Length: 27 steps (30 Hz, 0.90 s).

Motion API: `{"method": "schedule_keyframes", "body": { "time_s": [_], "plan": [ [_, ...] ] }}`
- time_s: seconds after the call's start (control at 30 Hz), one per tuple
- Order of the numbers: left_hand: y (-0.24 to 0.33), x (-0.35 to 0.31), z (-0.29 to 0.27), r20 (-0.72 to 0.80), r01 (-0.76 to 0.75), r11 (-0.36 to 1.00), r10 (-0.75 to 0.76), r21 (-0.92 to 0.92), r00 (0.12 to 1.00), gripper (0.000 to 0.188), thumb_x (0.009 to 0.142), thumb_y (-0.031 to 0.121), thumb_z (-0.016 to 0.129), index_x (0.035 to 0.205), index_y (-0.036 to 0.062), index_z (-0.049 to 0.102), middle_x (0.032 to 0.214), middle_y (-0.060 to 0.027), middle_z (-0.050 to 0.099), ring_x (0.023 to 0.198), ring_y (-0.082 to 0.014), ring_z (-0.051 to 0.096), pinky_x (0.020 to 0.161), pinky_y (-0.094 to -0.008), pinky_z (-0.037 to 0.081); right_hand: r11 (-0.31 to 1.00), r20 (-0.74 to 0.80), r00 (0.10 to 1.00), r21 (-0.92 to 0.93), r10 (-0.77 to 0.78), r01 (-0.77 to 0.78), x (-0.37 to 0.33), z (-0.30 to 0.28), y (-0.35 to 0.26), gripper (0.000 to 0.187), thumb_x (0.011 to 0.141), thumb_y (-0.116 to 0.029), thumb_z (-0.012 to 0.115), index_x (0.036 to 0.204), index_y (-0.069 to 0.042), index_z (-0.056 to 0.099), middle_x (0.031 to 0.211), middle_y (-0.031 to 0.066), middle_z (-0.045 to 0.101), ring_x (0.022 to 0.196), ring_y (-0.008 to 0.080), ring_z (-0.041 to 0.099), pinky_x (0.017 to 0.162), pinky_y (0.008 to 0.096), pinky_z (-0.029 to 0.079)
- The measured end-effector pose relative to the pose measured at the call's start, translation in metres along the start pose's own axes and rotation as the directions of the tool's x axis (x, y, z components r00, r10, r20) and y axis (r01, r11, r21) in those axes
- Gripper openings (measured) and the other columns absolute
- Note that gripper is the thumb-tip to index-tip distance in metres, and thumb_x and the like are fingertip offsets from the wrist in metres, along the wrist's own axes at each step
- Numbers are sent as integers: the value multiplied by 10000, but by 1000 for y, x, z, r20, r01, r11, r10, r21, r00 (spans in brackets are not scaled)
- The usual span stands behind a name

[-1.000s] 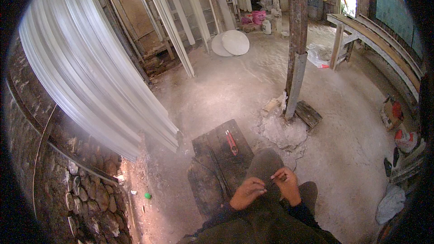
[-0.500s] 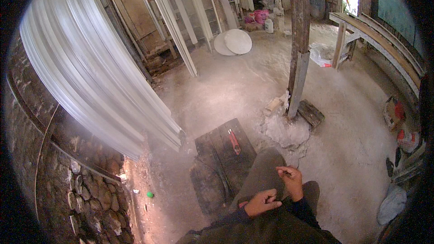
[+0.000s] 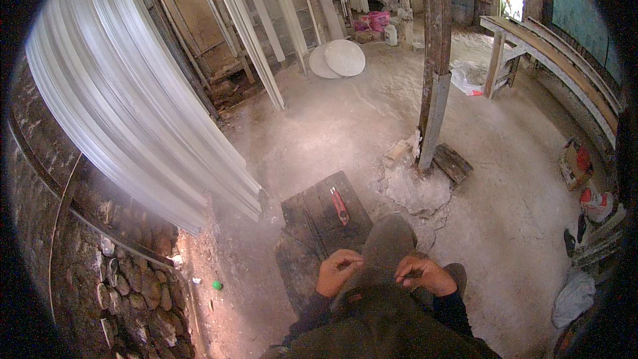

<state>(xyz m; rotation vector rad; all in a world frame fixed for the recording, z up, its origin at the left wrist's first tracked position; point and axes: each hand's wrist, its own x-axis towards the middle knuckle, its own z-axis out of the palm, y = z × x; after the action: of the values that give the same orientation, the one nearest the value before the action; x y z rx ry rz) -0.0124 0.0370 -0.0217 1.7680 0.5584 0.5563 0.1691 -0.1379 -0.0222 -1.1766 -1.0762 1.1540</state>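
Note:
My left hand [image 3: 339, 272] is over the near end of a dark wooden board [image 3: 302, 216], beside my left knee [image 3: 392, 234]. Its fingers are curled, with thumb and forefinger pinched together. On the other side of the thigh, my right hand [image 3: 426, 275] is held above my lap, its fingers bent inward in a pinch. The hands are apart and face each other. Whatever the fingertips hold, if anything, is too small to make out. A slim red hand tool with a pale tip [image 3: 339, 206] lies on the board, beyond my left hand.
A wooden post [image 3: 434, 86] rises from a broken concrete base [image 3: 415, 189], with a wood block [image 3: 453, 163] beside it. Pale corrugated sheets [image 3: 143, 100] lean at left. Farther off are two round white discs [image 3: 345, 58] and a wooden bench [image 3: 551, 50].
My hands have moved apart: the left went left and forward toward the board, the right came slightly down and back. The red tool stays on the board.

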Motion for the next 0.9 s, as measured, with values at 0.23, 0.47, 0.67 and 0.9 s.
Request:
{"method": "schedule_keyframes", "body": {
  "time_s": [0.23,0.47,0.67,0.9],
  "plan": [
    [-9,-1,10,-176,46,992,-25,115,984,109,705,77,614,807,42,623,822,-58,583,739,-143,559,659,-252,442,988,160,981,-90,-109,125,11,23,-33,256,812,-289,553,890,-52,614,1008,74,529,981,211,480,822,312,381],
    [-61,8,6,-313,156,967,-88,201,946,114,679,114,620,765,40,627,766,-69,593,710,-153,571,646,-259,449,896,-130,992,-439,2,-60,24,42,-17,190,805,-229,577,819,-41,602,830,45,588,783,138,545,712,264,418],
    [-59,18,-5,-435,185,978,-207,-92,876,111,664,87,631,749,15,626,685,-51,595,612,-124,561,584,-248,452,919,-212,977,-380,26,-107,39,73,1,220,766,-252,626,769,-37,579,703,41,579,670,101,525,629,259,423],
    [-30,25,-2,-442,246,969,-222,-4,869,94,668,67,632,748,19,620,752,-47,601,662,-103,551,589,-240,446,972,-230,961,-143,153,-189,42,76,18,225,815,-250,575,761,-34,541,671,4,540,622,64,480,569,232,403]
  ]
}}
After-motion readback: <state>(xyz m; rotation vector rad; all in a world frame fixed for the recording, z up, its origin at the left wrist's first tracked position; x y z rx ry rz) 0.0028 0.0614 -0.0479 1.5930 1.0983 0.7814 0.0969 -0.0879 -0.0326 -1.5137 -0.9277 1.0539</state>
